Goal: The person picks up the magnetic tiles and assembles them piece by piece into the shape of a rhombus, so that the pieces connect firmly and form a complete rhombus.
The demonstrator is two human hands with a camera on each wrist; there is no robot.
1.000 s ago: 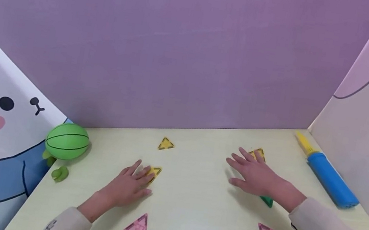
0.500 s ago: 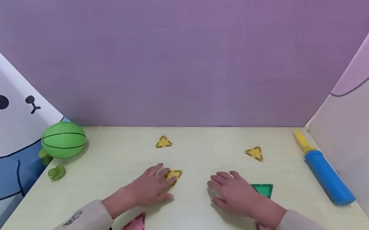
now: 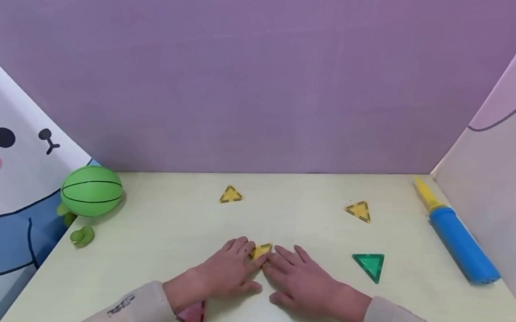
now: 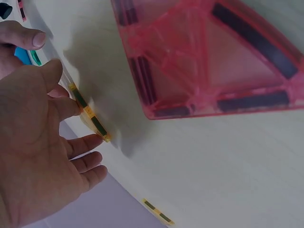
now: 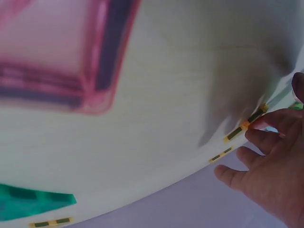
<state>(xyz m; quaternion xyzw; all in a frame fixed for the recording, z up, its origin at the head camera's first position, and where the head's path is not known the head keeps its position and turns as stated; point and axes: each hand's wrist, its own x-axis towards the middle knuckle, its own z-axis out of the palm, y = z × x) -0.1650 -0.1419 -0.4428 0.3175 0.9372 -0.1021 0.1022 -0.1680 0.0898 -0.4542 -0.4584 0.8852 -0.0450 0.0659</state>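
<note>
- Yellow tile point(image 3: 262, 250): on the table point(image 3: 299, 221), between the two hands, partly covered by fingers.
- Left hand point(image 3: 231, 272): thumb standing away, fingers apart and slightly bent; index and middle fingers touch the tile's edge without closing round it.
- Right hand point(image 3: 302, 282): palm down, fingers spread, thumb apart; index fingertip touches the tile, just beside the left index finger.
- Green tile point(image 3: 371, 266): to the right of the right hand, untouched.
- Ball point(image 3: 92, 191): green, black-lined, at far left.
- Second yellow tile point(image 3: 231, 195) and third yellow tile point(image 3: 359, 211): near the purple wall point(image 3: 270, 84).
</note>
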